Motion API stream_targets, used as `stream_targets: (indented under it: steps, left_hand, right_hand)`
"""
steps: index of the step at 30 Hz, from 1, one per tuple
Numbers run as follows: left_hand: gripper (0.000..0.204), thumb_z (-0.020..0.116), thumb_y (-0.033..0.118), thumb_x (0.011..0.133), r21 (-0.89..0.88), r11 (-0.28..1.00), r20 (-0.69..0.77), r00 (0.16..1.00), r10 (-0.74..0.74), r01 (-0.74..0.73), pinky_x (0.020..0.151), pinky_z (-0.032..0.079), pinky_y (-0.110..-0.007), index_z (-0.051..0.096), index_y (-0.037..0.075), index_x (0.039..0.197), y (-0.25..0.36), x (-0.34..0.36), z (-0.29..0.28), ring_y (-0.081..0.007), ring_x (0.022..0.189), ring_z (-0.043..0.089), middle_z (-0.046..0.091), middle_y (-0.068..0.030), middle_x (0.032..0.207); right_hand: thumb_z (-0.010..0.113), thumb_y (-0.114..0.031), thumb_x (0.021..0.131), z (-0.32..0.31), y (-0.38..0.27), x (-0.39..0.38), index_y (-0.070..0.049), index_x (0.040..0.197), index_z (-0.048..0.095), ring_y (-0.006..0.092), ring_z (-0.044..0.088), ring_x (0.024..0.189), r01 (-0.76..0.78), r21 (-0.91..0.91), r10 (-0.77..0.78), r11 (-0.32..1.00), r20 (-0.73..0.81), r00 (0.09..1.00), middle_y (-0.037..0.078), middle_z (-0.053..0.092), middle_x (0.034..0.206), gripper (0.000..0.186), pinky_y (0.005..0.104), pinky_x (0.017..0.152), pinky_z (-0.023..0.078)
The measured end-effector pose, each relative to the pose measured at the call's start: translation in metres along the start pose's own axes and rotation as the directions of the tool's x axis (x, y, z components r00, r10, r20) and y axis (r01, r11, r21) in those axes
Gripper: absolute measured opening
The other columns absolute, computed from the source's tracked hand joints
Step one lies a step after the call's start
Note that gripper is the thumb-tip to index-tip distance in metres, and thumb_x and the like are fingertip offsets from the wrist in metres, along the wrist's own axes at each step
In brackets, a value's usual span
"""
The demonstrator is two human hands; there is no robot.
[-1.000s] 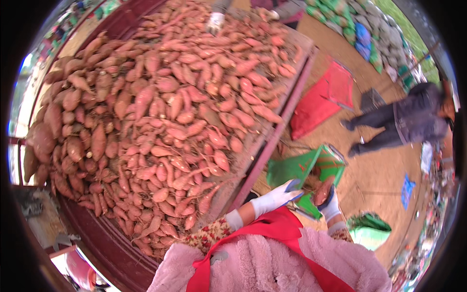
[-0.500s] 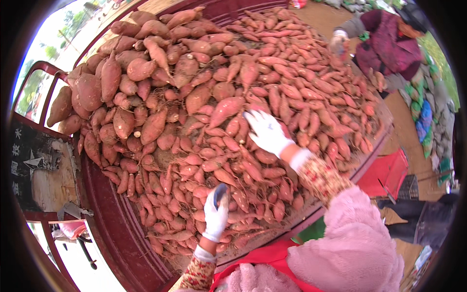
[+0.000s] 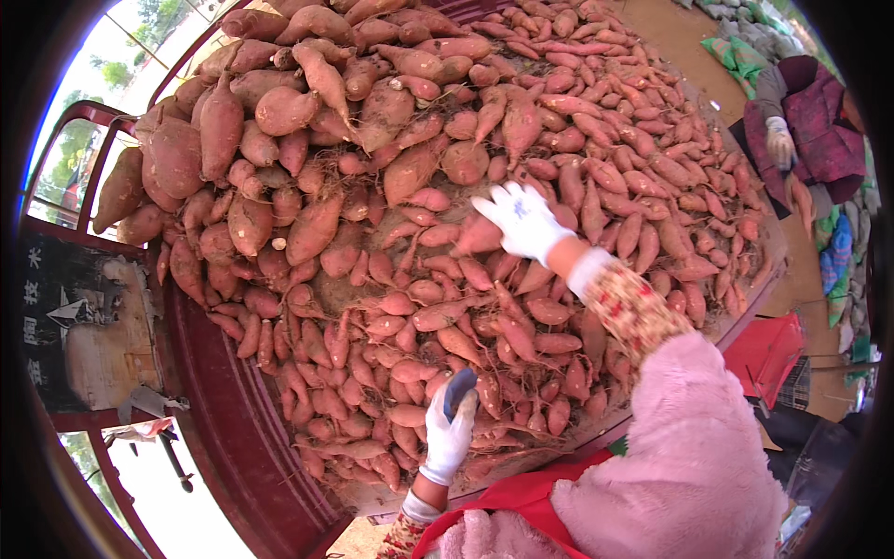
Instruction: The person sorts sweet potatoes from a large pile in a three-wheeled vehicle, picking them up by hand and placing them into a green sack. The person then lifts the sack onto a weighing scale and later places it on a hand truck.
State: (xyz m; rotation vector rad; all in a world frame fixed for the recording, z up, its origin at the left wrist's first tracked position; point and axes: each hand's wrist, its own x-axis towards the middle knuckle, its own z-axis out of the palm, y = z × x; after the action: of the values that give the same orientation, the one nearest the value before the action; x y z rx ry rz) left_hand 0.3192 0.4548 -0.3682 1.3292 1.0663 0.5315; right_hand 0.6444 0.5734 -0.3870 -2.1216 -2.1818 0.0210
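Observation:
Sweet potatoes (image 3: 434, 317) with reddish skins, soil and thin roots lie heaped all around my hands. My right hand (image 3: 521, 220), in a white glove, reaches over the middle of the heap with its fingers spread. It rests on the upper right end of a plump sweet potato (image 3: 478, 236), partly covering it. Lower down, my left hand (image 3: 449, 430) hovers over the small sweet potatoes at the near edge. Its glove is white with a dark blue-grey patch by the fingertips, apparently coating. The left fingers look loosely bent and apart, with nothing visible held.
Larger sweet potatoes (image 3: 177, 154) are piled at the left. The dark red truck bed wall (image 3: 219, 410) bounds the heap. Another person (image 3: 824, 130) bends at the far right beside filled sacks (image 3: 838, 256). A red container (image 3: 765, 359) stands beyond the bed's right edge.
The plump sweet potato has shifted nearer, with my right hand now over its end. My left hand has moved right. The whole view has shifted, and the other person appears farther right.

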Motion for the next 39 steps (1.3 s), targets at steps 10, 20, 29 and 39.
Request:
stream_targets:
  steps: [10,20,29,39]
  left_hand:
    - [0.088,0.079,0.026,0.081,-0.748,0.631,0.258,0.966,-0.010,0.206,0.108,0.043,-0.040,0.028,0.005,0.150,-0.035,0.049,0.026,-0.0265,0.128,0.049,0.046,-0.0125,0.142]
    - [0.099,0.074,0.057,0.077,-0.800,0.530,0.162,0.952,-0.261,0.282,0.112,0.036,-0.054,0.026,0.013,0.152,-0.041,-0.023,-0.053,-0.0374,0.131,0.047,0.045,-0.0212,0.143]
    - [0.092,0.071,0.055,0.083,-0.782,0.525,0.220,0.937,-0.270,0.335,0.114,0.034,-0.051,0.029,0.008,0.151,-0.036,-0.030,-0.057,-0.0364,0.134,0.044,0.043,-0.0200,0.148]
    - [0.065,0.064,0.031,0.095,-0.578,0.420,0.583,0.714,-0.387,0.700,0.108,0.044,-0.042,0.035,0.006,0.147,-0.037,-0.049,-0.031,-0.0286,0.123,0.054,0.053,-0.0114,0.137]
  right_hand:
    - [0.070,-0.060,0.076,-0.066,-0.064,-0.083,-0.007,0.145,0.040,0.0381,0.050,0.128,-0.146,0.795,-0.185,0.588,0.309,0.933,0.024,0.050,0.139,0.092,0.0447,0.107,0.041]
    - [0.075,-0.046,0.078,0.032,0.091,0.119,-0.021,0.158,0.010,0.0435,0.045,0.131,-0.820,0.267,0.840,0.506,0.063,0.539,0.027,0.020,0.157,0.106,0.0483,0.104,0.043]
    - [0.074,-0.028,0.078,0.030,0.185,0.077,-0.001,0.142,0.044,0.0271,0.060,0.110,-0.453,0.886,0.872,0.101,0.140,0.468,0.017,0.063,0.120,0.075,0.0359,0.093,0.048]
    - [0.064,-0.029,0.087,-0.020,-0.008,-0.333,-0.008,0.110,0.060,0.0330,0.067,0.083,0.399,0.618,0.729,-0.677,0.488,0.480,0.013,0.067,0.099,0.031,0.0466,0.072,0.058]
